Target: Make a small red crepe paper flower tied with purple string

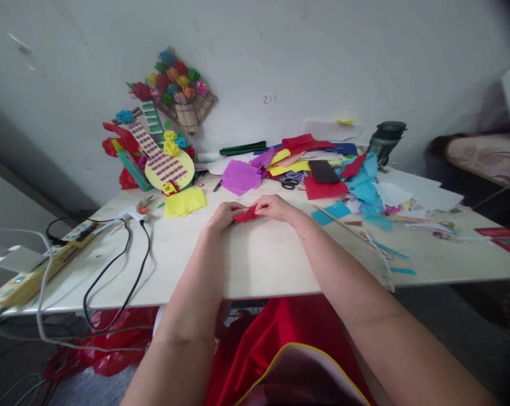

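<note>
Between my two hands, a small folded piece of red crepe paper is held just over the middle of the table. My left hand pinches its left end. At the other end, my right hand has thumb and fingers closed on the paper. Part of the red piece is hidden by my fingers. A yellow paper sheet lies to the left of my hands, and a purple sheet lies behind them. Scissors with dark handles rest beyond my right hand.
Guitar-shaped crafts and a flower bouquet stand at the back left. A power strip with cables occupies the left edge. A phone, blue paper, a wooden stick and a dark bottle are at right.
</note>
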A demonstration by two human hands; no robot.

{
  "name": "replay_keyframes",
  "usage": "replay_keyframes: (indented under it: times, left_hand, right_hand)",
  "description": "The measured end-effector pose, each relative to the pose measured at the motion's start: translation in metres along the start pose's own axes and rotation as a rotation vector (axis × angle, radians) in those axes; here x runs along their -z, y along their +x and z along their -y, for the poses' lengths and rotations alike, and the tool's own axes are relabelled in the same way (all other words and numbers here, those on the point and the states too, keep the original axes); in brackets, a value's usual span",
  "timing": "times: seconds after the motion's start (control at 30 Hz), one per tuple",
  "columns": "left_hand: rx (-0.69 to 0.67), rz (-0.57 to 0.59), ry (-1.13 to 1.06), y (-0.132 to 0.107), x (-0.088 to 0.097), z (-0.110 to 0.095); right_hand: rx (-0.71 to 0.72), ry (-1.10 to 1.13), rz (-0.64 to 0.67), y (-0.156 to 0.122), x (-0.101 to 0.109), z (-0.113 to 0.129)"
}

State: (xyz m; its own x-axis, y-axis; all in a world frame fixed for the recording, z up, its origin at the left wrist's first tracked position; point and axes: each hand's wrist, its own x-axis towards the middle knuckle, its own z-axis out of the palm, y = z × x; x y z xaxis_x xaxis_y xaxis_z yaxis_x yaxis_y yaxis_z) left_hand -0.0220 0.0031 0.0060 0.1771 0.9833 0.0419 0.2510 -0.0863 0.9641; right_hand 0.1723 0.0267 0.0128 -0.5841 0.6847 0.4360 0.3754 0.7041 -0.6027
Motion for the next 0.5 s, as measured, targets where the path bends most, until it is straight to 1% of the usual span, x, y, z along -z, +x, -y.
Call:
replay_keyframes:
  times: [0.23,0.43,0.5]
  left_hand:
    - [0.026,-0.007,0.037,-0.0049,0.0003,-0.0054]
    - [0.022,0.017,0.081,-0.0037,0.0012,-0.0038]
    - [0.015,0.021,0.092,-0.0035,0.0016,-0.0030]
  right_hand:
    - [-0.072,-0.033,-0.031,-0.0005,-0.0006,0.0005]
    - [-0.185,-0.039,-0.092,-0.0001,-0.0050,-0.0030]
    - [-0.195,-0.020,-0.102,0.0000,-0.0062,-0.0032]
